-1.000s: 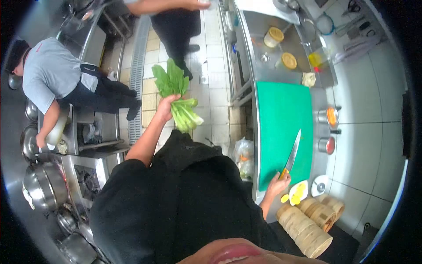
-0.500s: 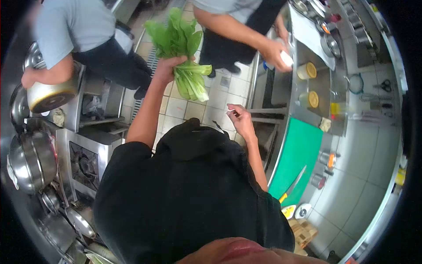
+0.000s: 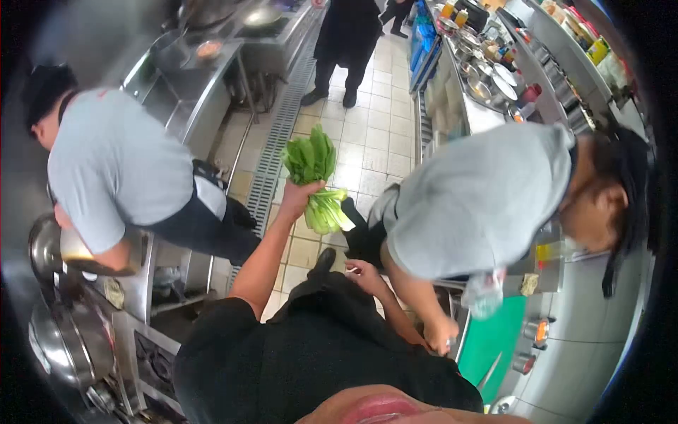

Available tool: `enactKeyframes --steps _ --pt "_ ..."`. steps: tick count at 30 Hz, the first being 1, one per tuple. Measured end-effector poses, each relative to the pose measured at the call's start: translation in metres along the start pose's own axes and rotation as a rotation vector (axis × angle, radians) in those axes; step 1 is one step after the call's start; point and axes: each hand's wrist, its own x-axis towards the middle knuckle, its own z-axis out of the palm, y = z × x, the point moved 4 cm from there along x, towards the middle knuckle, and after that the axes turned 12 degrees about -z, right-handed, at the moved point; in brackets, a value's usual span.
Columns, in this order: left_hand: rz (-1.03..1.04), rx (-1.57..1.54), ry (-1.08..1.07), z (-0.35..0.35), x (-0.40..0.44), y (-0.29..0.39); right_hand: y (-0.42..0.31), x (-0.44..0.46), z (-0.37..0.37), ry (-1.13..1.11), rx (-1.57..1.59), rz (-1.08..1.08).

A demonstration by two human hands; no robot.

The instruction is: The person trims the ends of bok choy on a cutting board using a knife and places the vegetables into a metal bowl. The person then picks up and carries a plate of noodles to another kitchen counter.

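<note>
A bunch of leafy greens with pale stalks hangs from my left hand, which is wrapped round its middle in front of me above the tiled floor. The leaves point away from me and the cut ends towards the right. My right hand is closed at waist height, beside the co-worker on the right. A small whitish bit shows at its fingertips, too small to name.
A co-worker leans across close on my right, over the green cutting board with a knife. Another co-worker holds a large pot at left. Someone in black stands further down the aisle, beside the floor drain.
My view has tilted up along the aisle. The co-worker on the right has come nearer and leans past my right arm. The leafy greens stay in my left hand.
</note>
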Motion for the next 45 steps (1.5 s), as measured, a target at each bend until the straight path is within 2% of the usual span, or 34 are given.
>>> enactKeyframes --steps 1,2,4,6,8,9,13,15,17,18,20,22,24,27,30,32,34,35,37,40,45 --pt "0.013 0.057 -0.006 0.004 0.012 0.005 0.022 0.013 -0.002 0.079 0.044 -0.087" --pt "0.037 0.111 -0.019 0.014 0.028 0.017 0.046 0.023 -0.002 0.174 0.181 -0.030" --pt "0.056 0.227 -0.025 0.018 0.050 0.030 0.014 0.028 -0.016 0.282 0.244 0.150" --pt "0.064 0.317 -0.038 0.014 0.076 0.037 0.025 0.031 -0.015 0.446 0.376 0.180" --pt "-0.027 0.288 -0.098 0.013 0.111 0.032 0.032 0.021 -0.017 0.596 0.495 0.280" --pt "-0.062 0.309 -0.125 0.012 0.124 0.032 0.025 0.016 -0.024 0.644 0.342 0.279" --pt "-0.201 0.297 -0.296 0.045 0.181 0.035 0.016 0.024 -0.033 0.875 0.270 0.342" --pt "-0.115 0.300 -0.402 0.082 0.208 0.043 0.021 0.030 -0.045 0.947 0.216 0.393" --pt "-0.047 0.295 -0.499 0.118 0.245 0.034 0.023 0.037 -0.056 1.146 0.306 0.381" --pt "-0.072 0.339 -0.582 0.136 0.255 0.038 0.048 0.039 -0.055 1.152 0.293 0.301" --pt "-0.219 0.352 -0.620 0.170 0.275 0.034 -0.015 0.062 -0.072 1.273 0.529 0.329" --pt "-0.249 0.271 -0.706 0.204 0.295 0.028 -0.038 0.090 -0.099 1.313 0.567 0.320" --pt "-0.248 0.164 -0.763 0.250 0.312 0.030 -0.024 0.109 -0.113 1.285 0.585 0.300" --pt "-0.377 0.056 -0.792 0.290 0.334 0.031 0.002 0.139 -0.147 1.270 0.623 0.333" --pt "-0.440 0.065 -0.718 0.310 0.382 0.011 0.030 0.173 -0.196 1.251 0.728 0.294" --pt "-0.411 0.095 -0.623 0.311 0.417 0.014 0.037 0.205 -0.238 1.209 0.838 0.289" --pt "-0.225 0.174 -0.582 0.322 0.439 0.041 0.040 0.239 -0.289 1.149 0.936 0.225" --pt "-0.202 0.166 -0.565 0.324 0.457 0.046 0.037 0.255 -0.317 1.094 0.933 0.214" --pt "-0.198 0.152 -0.542 0.324 0.499 0.056 0.031 0.290 -0.370 1.009 0.921 0.205" --pt "-0.184 0.080 -0.389 0.327 0.552 0.079 0.020 0.341 -0.444 0.899 0.861 0.116" --pt "-0.163 -0.043 -0.240 0.326 0.654 0.085 0.037 0.411 -0.521 0.902 1.009 0.110"
